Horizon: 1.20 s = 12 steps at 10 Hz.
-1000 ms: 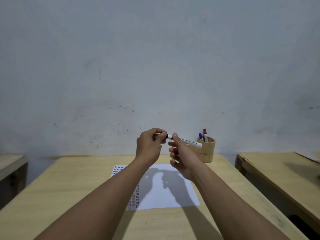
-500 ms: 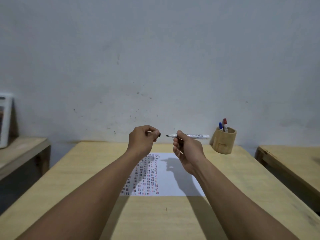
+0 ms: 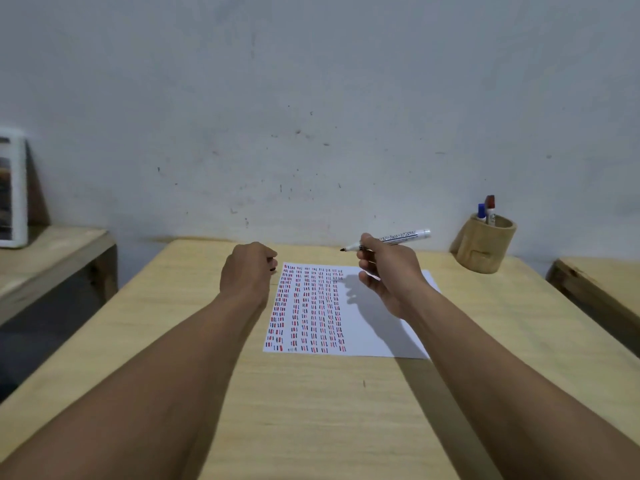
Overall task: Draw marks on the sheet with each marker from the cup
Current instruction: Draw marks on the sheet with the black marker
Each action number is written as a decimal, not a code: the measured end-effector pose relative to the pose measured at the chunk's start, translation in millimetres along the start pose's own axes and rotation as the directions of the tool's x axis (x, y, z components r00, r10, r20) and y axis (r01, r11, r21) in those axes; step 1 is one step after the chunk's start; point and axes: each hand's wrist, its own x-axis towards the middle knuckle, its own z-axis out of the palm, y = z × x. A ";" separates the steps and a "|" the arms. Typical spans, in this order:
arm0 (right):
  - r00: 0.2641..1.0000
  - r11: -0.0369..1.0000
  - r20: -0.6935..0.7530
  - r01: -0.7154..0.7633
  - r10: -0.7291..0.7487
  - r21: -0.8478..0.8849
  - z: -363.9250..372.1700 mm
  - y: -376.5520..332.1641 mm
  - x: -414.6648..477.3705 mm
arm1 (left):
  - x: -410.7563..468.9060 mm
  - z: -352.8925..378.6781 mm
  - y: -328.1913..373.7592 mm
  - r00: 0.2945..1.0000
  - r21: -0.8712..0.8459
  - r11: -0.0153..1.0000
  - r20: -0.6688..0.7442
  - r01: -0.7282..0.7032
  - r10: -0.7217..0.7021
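Plain wooden desk [image 3: 311, 410] against a scuffed wall, sheet [image 3: 363, 327] lying flat with rows of red and dark dashes down its left half, cup [image 3: 486, 245] with two more markers at the far right corner. Right hand [image 3: 388, 271] pinches an uncapped marker [image 3: 388, 240] near the tip, hovering over the sheet's top edge. It's light and stiff, so that low pen-style hold looks right, and the left hand [image 3: 247, 271] is fisted around what's probably the cap, hard to tell.

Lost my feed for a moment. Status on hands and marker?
Right hand holds uncapped black marker, tip above sheet. Left hand fisted, black cap inside. Blue and red markers in cup. Nothing blocking.
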 end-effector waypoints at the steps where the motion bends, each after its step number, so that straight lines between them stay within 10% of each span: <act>1: 1.000 0.999 0.001 0.016 -0.016 -0.034 0.4 2.9 4.9 | 5.3 4.6 -6.9 0.998 0.093 0.994 0.026 -0.052 0.050; 4: 0.979 0.916 0.003 0.192 -0.204 -0.351 -8.7 13.7 15.7 | -29.4 -5.7 -11.9 0.968 0.423 0.872 0.070 -0.246 0.239; 6: 0.961 0.786 -0.031 0.207 -0.276 -0.583 -9.1 31.6 25.1 | -38.1 -10.8 -36.4 0.955 0.586 0.778 0.289 -0.226 0.060; 12: 0.937 0.709 -0.064 0.214 -0.343 -0.672 -7.6 56.7 51.6 | -40.4 -9.9 -40.9 0.945 0.609 0.747 0.316 -0.266 0.080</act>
